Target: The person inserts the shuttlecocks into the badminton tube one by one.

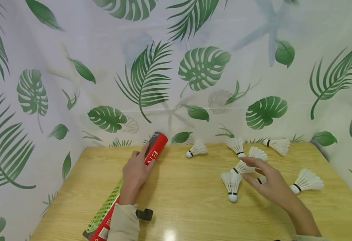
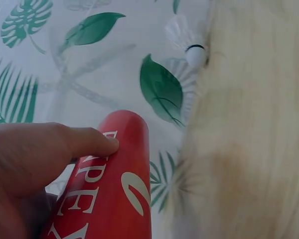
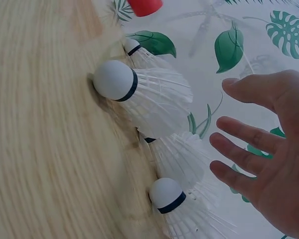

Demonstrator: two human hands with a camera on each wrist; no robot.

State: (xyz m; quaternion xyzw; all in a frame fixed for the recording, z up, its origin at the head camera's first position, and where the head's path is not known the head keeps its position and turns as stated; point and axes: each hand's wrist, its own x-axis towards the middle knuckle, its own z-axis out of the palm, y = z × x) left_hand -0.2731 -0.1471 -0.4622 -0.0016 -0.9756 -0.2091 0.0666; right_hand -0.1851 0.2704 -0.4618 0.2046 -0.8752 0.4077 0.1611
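My left hand (image 1: 135,170) grips a long red shuttlecock tube (image 1: 158,147) with a green mesh pattern along one side. The tube lies slantwise, its far end toward the back cloth. In the left wrist view the thumb presses on the red tube (image 2: 112,194), across its white lettering. On the right, my right hand (image 1: 269,182) hovers over a cluster of white feather shuttlecocks, its fingers spread and slightly bent. The nearest shuttlecock (image 1: 232,184) lies with its cork toward me. Between the right fingers and the shuttlecock (image 3: 157,97) a gap shows in the right wrist view.
A lone shuttlecock (image 1: 196,149) lies at the table's back edge, right of the tube. Others rest farther right, one (image 1: 306,180) beyond the right wrist and one (image 1: 276,146) at the back. A leaf-print cloth (image 1: 176,93) hangs behind the wooden table (image 1: 188,207).
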